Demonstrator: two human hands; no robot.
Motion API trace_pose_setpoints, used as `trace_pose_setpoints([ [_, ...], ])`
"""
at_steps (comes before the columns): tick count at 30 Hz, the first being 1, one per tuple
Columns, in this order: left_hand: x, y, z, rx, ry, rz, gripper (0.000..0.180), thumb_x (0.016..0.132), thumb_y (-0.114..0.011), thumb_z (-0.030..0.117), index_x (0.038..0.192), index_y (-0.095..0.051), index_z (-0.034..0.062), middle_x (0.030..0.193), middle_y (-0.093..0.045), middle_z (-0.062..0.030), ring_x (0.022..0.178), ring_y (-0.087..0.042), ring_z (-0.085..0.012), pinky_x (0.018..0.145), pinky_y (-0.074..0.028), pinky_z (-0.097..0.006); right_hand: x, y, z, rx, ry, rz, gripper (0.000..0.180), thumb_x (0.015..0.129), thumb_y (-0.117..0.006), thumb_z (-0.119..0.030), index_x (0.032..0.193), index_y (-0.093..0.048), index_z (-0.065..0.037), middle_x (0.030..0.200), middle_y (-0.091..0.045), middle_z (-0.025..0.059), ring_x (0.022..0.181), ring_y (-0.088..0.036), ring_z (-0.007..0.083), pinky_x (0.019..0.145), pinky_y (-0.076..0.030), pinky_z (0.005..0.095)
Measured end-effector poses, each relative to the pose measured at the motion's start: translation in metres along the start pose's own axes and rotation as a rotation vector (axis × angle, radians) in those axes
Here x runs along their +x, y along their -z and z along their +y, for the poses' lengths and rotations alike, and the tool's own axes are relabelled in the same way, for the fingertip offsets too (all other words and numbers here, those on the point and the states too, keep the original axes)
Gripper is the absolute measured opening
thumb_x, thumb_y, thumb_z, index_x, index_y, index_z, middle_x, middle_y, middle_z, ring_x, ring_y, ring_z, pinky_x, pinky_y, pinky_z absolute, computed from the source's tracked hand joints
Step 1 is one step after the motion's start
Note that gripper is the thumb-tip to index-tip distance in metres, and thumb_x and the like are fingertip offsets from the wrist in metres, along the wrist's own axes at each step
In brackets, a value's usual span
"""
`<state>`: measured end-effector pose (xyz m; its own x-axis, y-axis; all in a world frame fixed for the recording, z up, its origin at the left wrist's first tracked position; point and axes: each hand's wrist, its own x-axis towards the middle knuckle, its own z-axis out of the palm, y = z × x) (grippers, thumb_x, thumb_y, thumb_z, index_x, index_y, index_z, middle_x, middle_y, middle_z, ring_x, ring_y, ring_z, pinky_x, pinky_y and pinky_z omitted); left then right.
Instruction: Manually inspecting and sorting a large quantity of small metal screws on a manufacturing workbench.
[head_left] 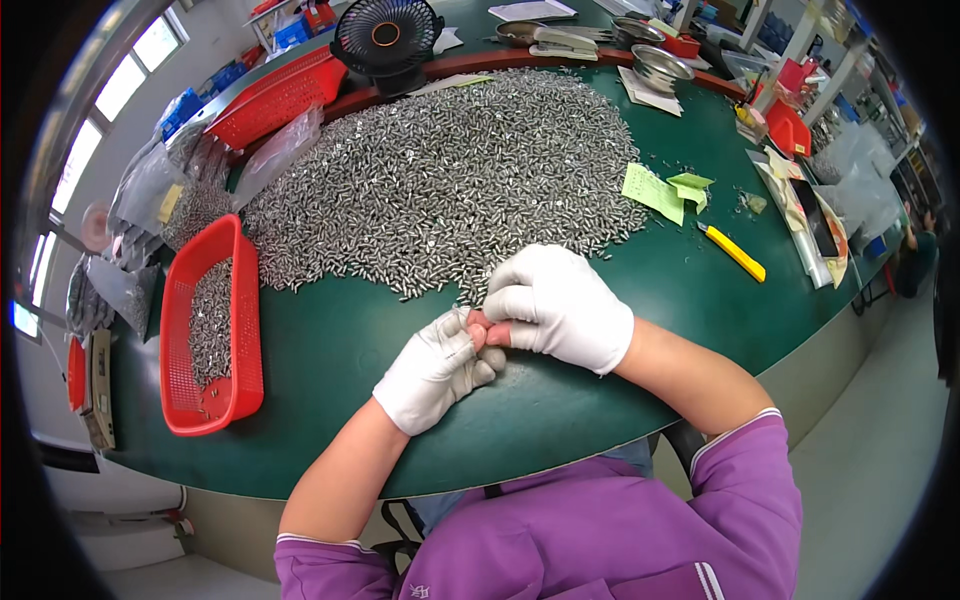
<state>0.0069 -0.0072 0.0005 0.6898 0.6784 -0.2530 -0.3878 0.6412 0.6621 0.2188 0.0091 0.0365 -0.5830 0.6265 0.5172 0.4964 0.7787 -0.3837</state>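
Observation:
A broad heap of small silvery metal pins [450, 180] covers the middle of the green table [330, 360]. At its near edge my two hands meet, in white gloves that leave some fingertips bare. My left hand [432, 372] is closed, its thumb and finger pinched together. Against them press the bare fingertips of my right hand [562, 308], which is closed too, palm down. Whatever lies between the fingertips is hidden or too small to make out. To the left stands a red plastic basket [248, 330] partly filled with the same kind of pins.
A yellow utility knife [735, 254] and green paper slips [654, 192] lie right of the heap. Behind it stand a black fan [386, 45], another red basket [280, 98] and metal bowls [661, 68]. Bags of pins [195, 212] sit at far left; a phone [815, 218] lies far right.

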Motion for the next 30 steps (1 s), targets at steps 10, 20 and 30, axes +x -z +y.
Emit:
trace_pose_setpoints([
  [10,0.0,0.001,0.002,-0.103,-0.007,0.052,0.024,0.099,-0.054,0.032,0.099,-0.059,0.0087,0.095,-0.064,-0.0065,0.068,-0.047,-0.0098,0.062,-0.04,-0.024,-0.001,-0.003,0.022,-0.226,-0.208,0.053,0.01,0.077,-0.07,-0.015,0.088,-0.069,-0.014,0.088,-0.064,0.0032,0.083,-0.061,0.0264,0.073,-0.05,0.0391],
  [20,0.002,0.003,0.003,-0.102,-0.159,0.169,0.024,0.098,-0.056,0.029,0.109,-0.055,0.008,0.099,-0.061,-0.0087,0.067,-0.045,-0.0103,0.061,-0.039,-0.023,0.004,-0.012,0.025,-0.303,-0.064,-0.124,0.009,0.075,-0.069,-0.019,0.083,-0.067,-0.015,0.084,-0.062,0.0041,0.08,-0.06,0.0266,0.069,-0.05,0.0403],
  [30,-0.002,-0.005,0.005,0.086,-0.016,0.074,0.022,0.096,-0.06,0.028,0.106,-0.058,0.0092,0.087,-0.062,-0.0021,0.061,-0.046,-0.0046,0.054,-0.037,-0.018,0.004,-0.006,0.006,-0.009,-0.053,0.017,0.019,0.075,-0.072,-0.025,0.084,-0.063,-0.01,0.09,-0.063,0.0073,0.086,-0.059,0.0296,0.074,-0.049,0.0403],
])
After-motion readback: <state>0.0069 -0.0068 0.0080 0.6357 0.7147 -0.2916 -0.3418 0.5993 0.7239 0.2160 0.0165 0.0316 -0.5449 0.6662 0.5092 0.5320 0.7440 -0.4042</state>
